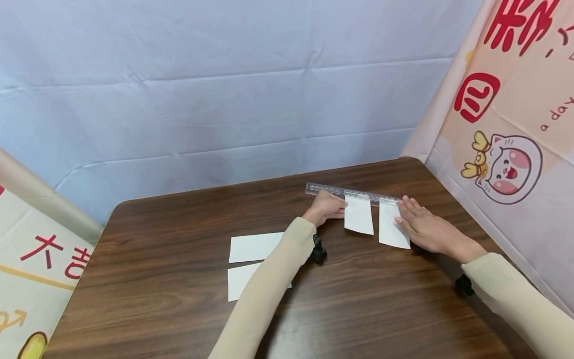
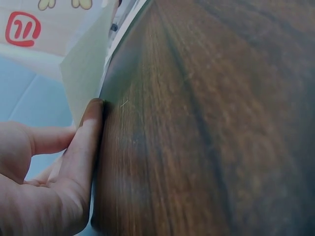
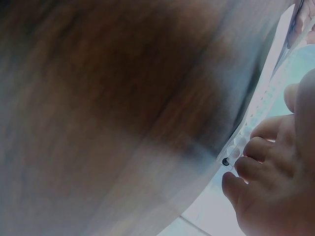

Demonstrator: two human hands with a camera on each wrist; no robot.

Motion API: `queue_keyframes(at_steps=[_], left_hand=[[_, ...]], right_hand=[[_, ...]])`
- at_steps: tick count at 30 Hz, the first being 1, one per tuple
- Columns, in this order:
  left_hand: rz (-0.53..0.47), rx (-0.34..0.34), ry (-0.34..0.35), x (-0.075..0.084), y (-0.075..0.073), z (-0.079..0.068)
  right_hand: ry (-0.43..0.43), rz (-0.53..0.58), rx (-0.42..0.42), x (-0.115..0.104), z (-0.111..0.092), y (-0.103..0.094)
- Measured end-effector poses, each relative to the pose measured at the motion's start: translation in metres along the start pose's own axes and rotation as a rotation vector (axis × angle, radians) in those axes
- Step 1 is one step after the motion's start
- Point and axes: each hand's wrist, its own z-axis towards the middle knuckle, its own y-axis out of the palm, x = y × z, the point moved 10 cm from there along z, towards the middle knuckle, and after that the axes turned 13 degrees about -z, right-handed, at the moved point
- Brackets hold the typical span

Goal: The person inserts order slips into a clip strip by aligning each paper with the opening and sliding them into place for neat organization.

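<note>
- As I look on from the room, a person's two cream sleeves (image 1: pixel 269 279) reach across a dark, wood-grained bench (image 1: pixel 157 239) toward its far right area.
- A clear plastic strip (image 1: pixel 325 188) lies there, slanting slightly nearer the person at its right end.
- Two white pieces of paper meet the strip with their upper ends and extend toward the person: the left paper (image 1: pixel 358 214) and the right paper (image 1: pixel 391 224), a narrow gap between them. I cannot tell whether they are fastened to it.
- The left hand (image 1: pixel 328 205) pinches the left paper's outer edge between thumb and fingers; that paper tilts up off the wood.
- The right hand (image 1: pixel 426 227) lies flat, fingers extended, grasping nothing, touching the strip's right end and the right paper's edge.
- Two more papers, an upper loose paper (image 1: pixel 253 248) and a lower loose paper (image 1: pixel 239 281), lie flat nearer the person, partly hidden by the left forearm.
- Behind hangs pale cloth (image 1: pixel 202 99); at right, a banner (image 1: pixel 551 164) shows a cartoon cat.
</note>
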Motion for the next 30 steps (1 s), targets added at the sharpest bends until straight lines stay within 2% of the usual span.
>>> queue_keyframes(at_steps=[12,30], left_hand=[[-0.017,0.004,-0.005,-0.004,0.011,0.001],[0.052,0.031,0.013,0.001,0.019,0.002]], right_hand=[[-0.001,0.002,0.004,0.0,0.0,0.001],[0.006,0.001,0.007,0.0,0.001,0.001]])
